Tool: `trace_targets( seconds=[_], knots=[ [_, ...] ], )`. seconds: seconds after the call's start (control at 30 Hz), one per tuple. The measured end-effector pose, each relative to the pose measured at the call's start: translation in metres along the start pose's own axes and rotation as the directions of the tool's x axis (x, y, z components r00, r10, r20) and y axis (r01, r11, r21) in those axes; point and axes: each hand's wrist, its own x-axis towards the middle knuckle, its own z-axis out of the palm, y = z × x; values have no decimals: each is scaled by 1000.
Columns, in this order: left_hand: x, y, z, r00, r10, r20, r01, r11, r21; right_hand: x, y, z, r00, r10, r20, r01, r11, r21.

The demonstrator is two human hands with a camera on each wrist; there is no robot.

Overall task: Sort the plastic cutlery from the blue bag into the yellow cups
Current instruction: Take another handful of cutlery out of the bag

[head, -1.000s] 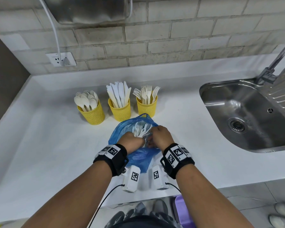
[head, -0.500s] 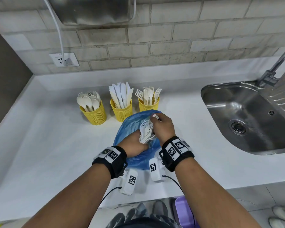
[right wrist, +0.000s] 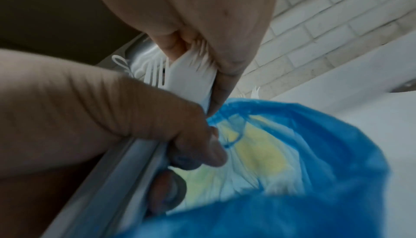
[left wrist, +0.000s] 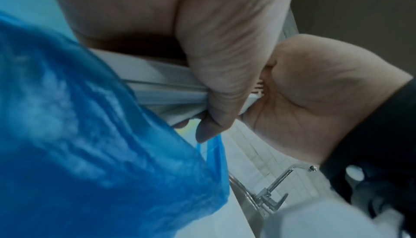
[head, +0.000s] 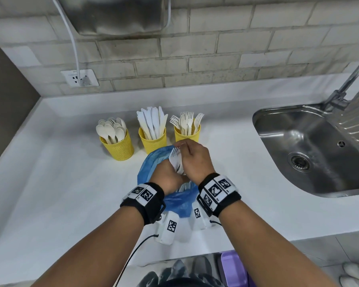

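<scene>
Well along, by the look of it: three yellow cups across the frame's middle, all stocked. Spoons cup [head: 117,144] at left, knives cup [head: 152,139] centre, forks cup [head: 187,133] right, each with a fair handful, too crowded to count. Still a batch to go, though. Just below the cups, blue bag [head: 153,162] slumped on the white counter [head: 50,193], mouth open. Left hand [head: 167,179] wrapped round a bundle of white handles [left wrist: 157,85] at the bag's mouth. Right hand [head: 194,160] pinching the fork heads [head: 175,156] of that same bundle, thumb against fingers, tines fanned out in the right wrist view. Number in the bundle: several, can't tell exactly. Anything left deeper in the bag: hidden. Likely next, this clutch into the forks cup, directly above the hands.
</scene>
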Motion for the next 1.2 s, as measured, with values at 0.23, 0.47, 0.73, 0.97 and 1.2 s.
trace_targets(
  seconds=[0.23, 0.47, 0.73, 0.97, 1.2],
  knots=[
    [1, 17, -34, 981, 166, -98, -183, 963, -197, 4, -8, -24, 996, 70, -52, -38, 888, 459],
    [-6, 51, -63, 948, 301, -109, -316, 827, -465, -15, 0, -13, 910, -73, 408, -101, 915, 390],
    [-16, 67, -67, 883, 468, -31, -448, 822, -351, -3, -32, -11, 883, -48, 468, -184, 880, 437],
    [-19, 70, -61, 870, 448, -206, -493, 794, -355, 4, -44, -12, 936, -284, 208, 227, 939, 259],
    [-11, 77, -57, 844, 471, -259, -532, 801, -276, 18, -48, -5, 970, -243, 25, 223, 924, 311]
  ],
)
